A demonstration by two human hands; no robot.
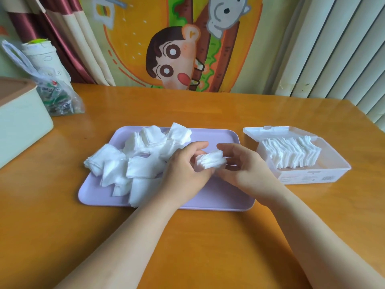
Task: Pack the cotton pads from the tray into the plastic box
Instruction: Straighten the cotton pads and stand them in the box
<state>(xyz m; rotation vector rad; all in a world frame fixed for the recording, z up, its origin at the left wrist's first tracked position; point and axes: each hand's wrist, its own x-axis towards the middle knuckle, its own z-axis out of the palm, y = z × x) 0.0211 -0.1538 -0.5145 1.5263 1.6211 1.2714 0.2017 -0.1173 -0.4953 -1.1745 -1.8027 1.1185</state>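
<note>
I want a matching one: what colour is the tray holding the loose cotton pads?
Pale lilac, plain with no pattern; the tray shows best in the head view.

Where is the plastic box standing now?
In the head view, the plastic box stands open on the wooden table, right of the purple tray, beside the right hand, with a row of cotton pads inside.

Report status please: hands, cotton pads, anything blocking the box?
Left hand and right hand grip one small pad stack above the tray. On tray a loose pile; plastic box open, partly filled. Nothing blocks the box.
</note>
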